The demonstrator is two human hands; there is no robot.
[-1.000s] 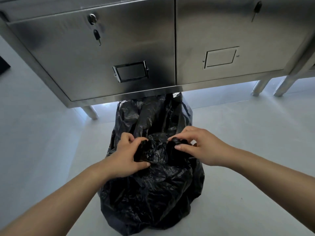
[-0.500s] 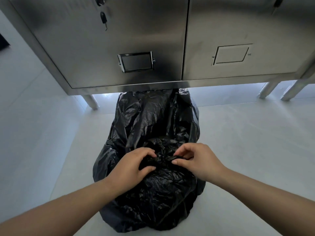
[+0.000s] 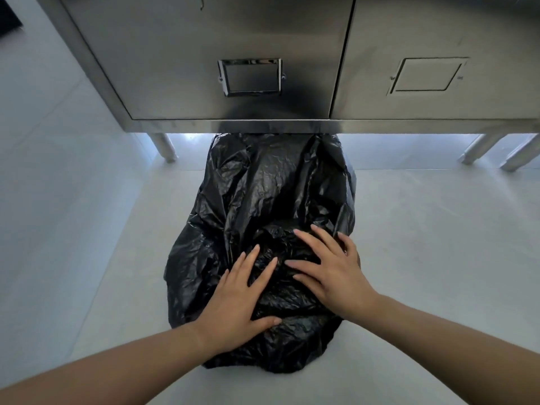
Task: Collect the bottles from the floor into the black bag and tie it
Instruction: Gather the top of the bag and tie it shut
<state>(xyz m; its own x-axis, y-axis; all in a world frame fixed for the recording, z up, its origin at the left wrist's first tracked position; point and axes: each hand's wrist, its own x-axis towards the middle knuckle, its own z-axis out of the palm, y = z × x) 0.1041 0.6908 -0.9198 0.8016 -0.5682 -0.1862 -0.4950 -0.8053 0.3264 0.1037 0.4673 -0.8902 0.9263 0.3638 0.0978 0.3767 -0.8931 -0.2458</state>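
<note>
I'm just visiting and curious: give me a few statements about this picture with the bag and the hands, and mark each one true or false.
1. Both hands lie flat, fingers spread, on the black bag. True: left hand, right hand.
2. Bottles lie scattered on the floor. False: no bottles are visible there.
3. The bag sits in front of a steel cabinet. True.
4. The right hand is pulling a cabinet handle. False: it rests on the bag.
5. The bag is white. False: it is black.
</note>
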